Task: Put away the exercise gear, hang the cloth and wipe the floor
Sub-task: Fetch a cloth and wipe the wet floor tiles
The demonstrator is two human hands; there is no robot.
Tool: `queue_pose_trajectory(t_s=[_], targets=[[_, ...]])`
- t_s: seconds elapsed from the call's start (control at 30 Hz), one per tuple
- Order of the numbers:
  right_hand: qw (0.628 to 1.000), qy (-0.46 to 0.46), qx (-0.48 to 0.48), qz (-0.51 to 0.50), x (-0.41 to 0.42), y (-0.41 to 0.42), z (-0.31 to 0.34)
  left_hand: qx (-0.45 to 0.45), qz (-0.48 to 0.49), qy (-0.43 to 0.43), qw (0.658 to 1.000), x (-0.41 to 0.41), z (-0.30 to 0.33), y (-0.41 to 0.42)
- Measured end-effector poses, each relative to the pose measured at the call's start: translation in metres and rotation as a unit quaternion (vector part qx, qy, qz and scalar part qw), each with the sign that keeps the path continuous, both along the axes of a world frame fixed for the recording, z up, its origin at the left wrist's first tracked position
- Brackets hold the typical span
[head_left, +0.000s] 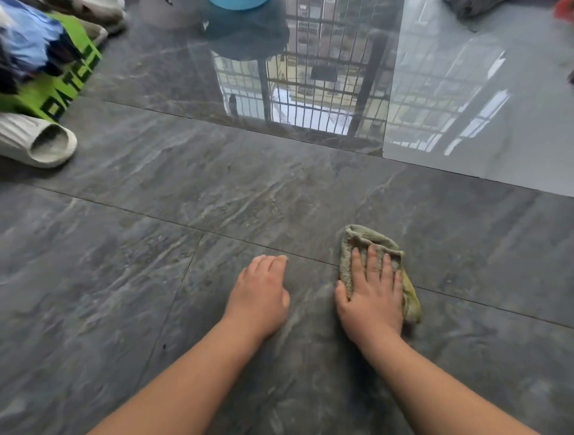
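Observation:
A crumpled green-grey cloth (357, 242) lies on the dark grey tiled floor (155, 248) at lower right of centre. My right hand (372, 295) presses flat on top of it, fingers spread over the fabric, thumb on the cloth's left edge. My left hand (261, 295) rests on the bare tile just to the left of the cloth, fingers bent under, holding nothing. Both bare forearms reach in from the bottom edge.
A white ribbed slipper (37, 139) lies at the left edge. Behind it a bright green bag (59, 90) holds blue things. More slippers (102, 18) and a blue basin (239, 3) stand at the top. Grey fabric (469, 7) lies top right on glossy, reflective tiles.

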State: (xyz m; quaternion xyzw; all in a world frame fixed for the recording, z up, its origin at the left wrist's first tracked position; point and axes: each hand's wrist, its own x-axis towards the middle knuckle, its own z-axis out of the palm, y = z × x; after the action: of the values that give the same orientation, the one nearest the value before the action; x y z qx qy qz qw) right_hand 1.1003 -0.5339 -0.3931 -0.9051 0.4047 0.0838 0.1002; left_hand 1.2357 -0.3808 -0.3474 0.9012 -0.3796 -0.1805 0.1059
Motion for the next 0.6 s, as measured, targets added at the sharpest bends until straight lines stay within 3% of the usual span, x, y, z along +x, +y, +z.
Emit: queue_pose_trajectory(t_s=[0.27, 0.6], targets=[[0.989, -0.027, 0.04, 0.14, 0.083, 0.066, 0.004, 0.005, 0.056, -0.018, 0.998, 0.033, 0.009, 0.042], [0.937, -0.048, 0.065, 0.341, 0.151, 0.138, 0.006, 0.033, 0.167, -0.028, 0.985, 0.063, 0.015, 0.112]])
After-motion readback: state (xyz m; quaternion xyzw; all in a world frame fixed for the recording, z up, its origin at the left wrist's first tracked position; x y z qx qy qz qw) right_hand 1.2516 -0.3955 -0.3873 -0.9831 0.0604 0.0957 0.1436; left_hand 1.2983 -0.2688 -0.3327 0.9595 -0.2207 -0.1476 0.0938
